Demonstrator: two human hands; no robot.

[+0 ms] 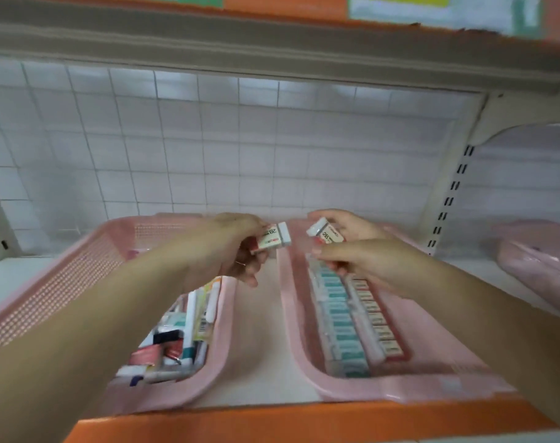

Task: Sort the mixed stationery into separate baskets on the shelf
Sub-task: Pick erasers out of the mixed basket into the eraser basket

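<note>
Two pink baskets stand side by side on the shelf. The left basket [80, 270] holds mixed stationery [179, 340]: pens, clips and small boxes. In the right basket [400, 382], erasers lie in neat rows, teal-sleeved ones [339, 318] beside red-sleeved ones [377, 321]. My left hand [227, 247] holds a white 2B eraser [274, 239] above the gap between the baskets. My right hand [358, 251] grips a second 2B eraser [325, 233] over the far end of the right basket.
A third pink basket [537, 260] sits at the far right on the neighbouring shelf. An orange strip [288, 423] runs along the shelf's front edge. Behind is a white wire-grid back panel [224, 148], and the upper shelf [272, 46] hangs overhead.
</note>
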